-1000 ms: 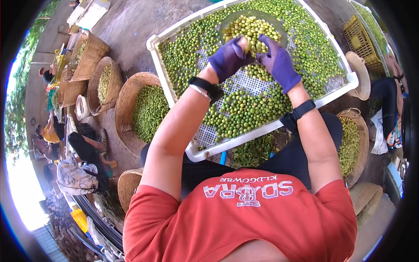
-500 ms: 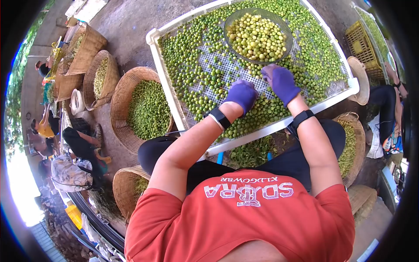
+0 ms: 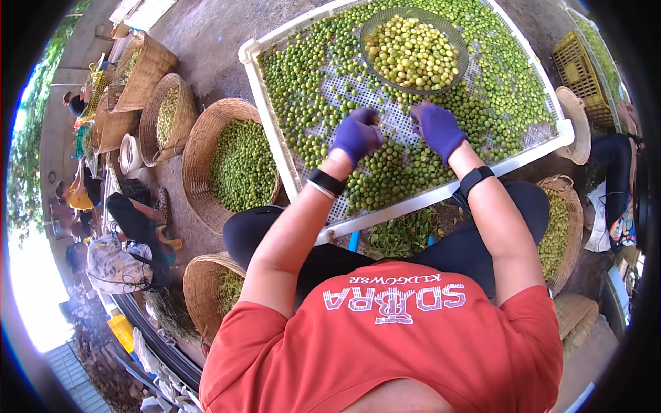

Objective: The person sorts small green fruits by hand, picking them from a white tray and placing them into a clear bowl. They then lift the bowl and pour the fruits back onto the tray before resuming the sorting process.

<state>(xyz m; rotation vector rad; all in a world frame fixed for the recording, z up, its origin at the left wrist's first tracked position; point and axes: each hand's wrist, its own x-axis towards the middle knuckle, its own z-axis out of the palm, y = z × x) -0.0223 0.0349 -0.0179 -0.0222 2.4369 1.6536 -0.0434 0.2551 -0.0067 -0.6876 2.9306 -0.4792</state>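
A white mesh tray (image 3: 295,184) bears many small round green fruits (image 3: 303,89), spread over its perforated floor. A clear bowl (image 3: 365,49) of yellower fruits (image 3: 413,54) stands on its far part. My left hand (image 3: 357,135), in a purple glove, is over the middle of the tray with its fingers curled in. My right hand (image 3: 438,127), gloved alike, hovers just below the bowl with thumb and fingertips pinched together. Whatever the fingers of either hand hold is too small or hidden to make out. Loose fruits lie heaped near the tray's front edge, below both hands.
Wicker baskets (image 3: 195,138) of green fruit stand to the left, and another basket (image 3: 568,227) is at my right knee. A yellow crate (image 3: 582,76) and a straw hat (image 3: 570,124) lie at the right. Other people sit at both sides. Leafy stems (image 3: 406,234) lie under the tray.
My left hand has moved left and a little up, away from the heap near the front. My right hand has shifted slightly, still below the bowl. The whole view has drifted slightly.
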